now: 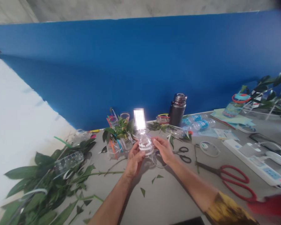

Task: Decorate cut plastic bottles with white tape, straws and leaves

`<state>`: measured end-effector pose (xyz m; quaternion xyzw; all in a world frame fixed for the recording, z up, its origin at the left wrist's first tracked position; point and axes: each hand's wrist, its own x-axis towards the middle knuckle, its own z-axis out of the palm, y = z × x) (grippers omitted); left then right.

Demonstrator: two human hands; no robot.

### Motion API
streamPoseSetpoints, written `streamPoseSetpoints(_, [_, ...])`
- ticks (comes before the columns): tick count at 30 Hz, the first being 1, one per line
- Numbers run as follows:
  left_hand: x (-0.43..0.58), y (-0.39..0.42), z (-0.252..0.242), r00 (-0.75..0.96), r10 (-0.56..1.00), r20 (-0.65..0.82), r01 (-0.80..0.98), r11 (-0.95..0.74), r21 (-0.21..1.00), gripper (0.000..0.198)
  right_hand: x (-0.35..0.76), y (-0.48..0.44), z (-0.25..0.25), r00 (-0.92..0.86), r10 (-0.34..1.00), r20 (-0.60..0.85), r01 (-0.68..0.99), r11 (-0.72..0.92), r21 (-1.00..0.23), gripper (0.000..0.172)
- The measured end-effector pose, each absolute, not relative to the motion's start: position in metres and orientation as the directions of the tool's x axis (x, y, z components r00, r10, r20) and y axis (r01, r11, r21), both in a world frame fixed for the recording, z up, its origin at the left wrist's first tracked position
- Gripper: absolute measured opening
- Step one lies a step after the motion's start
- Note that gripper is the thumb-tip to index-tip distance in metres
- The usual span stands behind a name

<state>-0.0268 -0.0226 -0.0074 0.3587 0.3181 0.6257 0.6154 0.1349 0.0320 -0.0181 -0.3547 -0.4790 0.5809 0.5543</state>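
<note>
A clear plastic bottle piece (145, 144), dome-shaped with pale bands around it, is held upright just above the table. My left hand (134, 159) grips its left side, the thumb lying along the lower edge. On its right side, the fingers of my right hand (163, 149) are closed against the plastic. A bright, pixelated screen (139, 118) stands right behind the piece. To the left of it are clear cups holding leafy sprigs (121, 128) and coloured strips. Small dark-handled scissors (184, 154) lie beyond my right wrist, and a tape roll (209, 148) lies further right.
Cut leafy branches (37, 184) cover the table's left side. A dark thermos (177, 109) stands by the blue wall, beside lying plastic bottles (201, 125). Large red-handled scissors (234, 178) and a white power strip (253, 162) lie at right. Leaf scraps (142, 192) lie in front.
</note>
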Motion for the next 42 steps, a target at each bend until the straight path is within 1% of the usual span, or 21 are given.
streamPoseSetpoints(2, [-0.029,-0.023,-0.005,0.041,0.998,0.056,-0.544,-0.025,0.839,0.058,0.136,0.032,-0.016,-0.166,0.979,0.121,-0.323,0.062,-0.944,0.052])
streamPoseSetpoints(6, [-0.034,-0.024,-0.002,0.136,0.991,0.001,-0.536,0.073,0.841,0.051,0.139,0.030,-0.009,-0.348,0.934,0.085,-0.404,-0.067,-0.912,0.052])
streamPoseSetpoints(8, [-0.035,-0.024,-0.002,0.139,0.990,-0.014,-0.542,0.088,0.836,0.050,0.140,0.029,-0.006,-0.397,0.914,0.081,-0.416,-0.100,-0.904,0.051])
streamPoseSetpoints(11, [-0.034,-0.025,-0.002,0.127,0.992,-0.018,-0.551,0.085,0.830,0.055,0.141,0.028,-0.005,-0.421,0.902,0.099,-0.412,-0.093,-0.906,0.051])
streamPoseSetpoints(14, [-0.034,-0.025,-0.001,0.129,0.992,-0.017,-0.549,0.085,0.831,0.058,0.142,0.028,-0.006,-0.429,0.891,0.149,-0.382,-0.030,-0.924,0.051])
streamPoseSetpoints(18, [-0.034,-0.025,0.000,0.125,0.992,-0.010,-0.542,0.077,0.837,0.059,0.143,0.027,-0.005,-0.427,0.868,0.251,-0.335,0.106,-0.936,0.052])
streamPoseSetpoints(20, [-0.034,-0.025,-0.001,0.131,0.991,-0.004,-0.537,0.074,0.840,0.060,0.144,0.026,-0.002,-0.420,0.861,0.287,-0.286,0.174,-0.942,0.052])
streamPoseSetpoints(24, [-0.033,-0.023,-0.005,0.145,0.989,0.019,-0.548,0.064,0.834,0.060,0.142,0.021,0.003,-0.326,0.890,0.318,-0.115,0.296,-0.948,0.053])
streamPoseSetpoints(27, [-0.032,-0.023,-0.008,0.153,0.988,0.023,-0.553,0.066,0.830,0.055,0.138,0.019,0.004,-0.241,0.914,0.326,-0.078,0.316,-0.945,0.057])
streamPoseSetpoints(30, [-0.033,-0.023,-0.008,0.194,0.981,0.004,-0.573,0.111,0.812,0.050,0.136,0.019,0.002,-0.214,0.932,0.291,-0.138,0.266,-0.954,0.061])
streamPoseSetpoints(32, [-0.034,-0.023,-0.007,0.235,0.972,-0.001,-0.609,0.148,0.780,0.046,0.136,0.021,-0.001,-0.231,0.946,0.226,-0.232,0.172,-0.957,0.063])
streamPoseSetpoints(34, [-0.036,-0.022,-0.007,0.260,0.966,0.005,-0.634,0.167,0.755,0.044,0.137,0.022,-0.003,-0.308,0.937,0.163,-0.327,0.057,-0.943,0.062])
streamPoseSetpoints(36, [-0.037,-0.022,-0.008,0.265,0.964,0.006,-0.629,0.168,0.759,0.047,0.136,0.021,-0.004,-0.397,0.907,0.141,-0.379,-0.021,-0.925,0.058])
streamPoseSetpoints(39, [-0.038,-0.020,-0.010,0.275,0.962,0.000,-0.599,0.171,0.782,0.053,0.134,0.018,-0.002,-0.440,0.887,0.141,-0.400,-0.053,-0.915,0.056])
streamPoseSetpoints(42, [-0.038,-0.020,-0.012,0.280,0.960,0.002,-0.593,0.171,0.787,0.051,0.130,0.015,-0.001,-0.392,0.909,0.138,-0.393,-0.029,-0.919,0.057])
